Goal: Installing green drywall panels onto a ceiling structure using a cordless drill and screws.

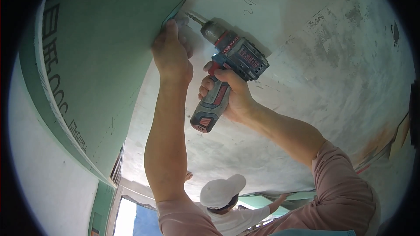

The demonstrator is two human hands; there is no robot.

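My right hand (236,89) is wrapped round the handle of a grey, black and red cordless drill (227,46), one finger at its red trigger. The bit (195,18) points up and left at the pale plastered surface, close to the edge of a green board (105,52). Up against that edge, my left hand (172,54) has its fingers curled and one fingertip pressed beside a small bluish strip (173,14). Whatever lies between those fingers is hidden. The bit tip and the left fingertips are a short way apart.
Dark print and a pale cut edge (52,91) show on the green board. Handwritten marks and grey stains cover the plastered surface (306,61). Below, a person in a white cap (221,192) and white shirt stands with arms out. A bright opening (125,216) is at lower left.
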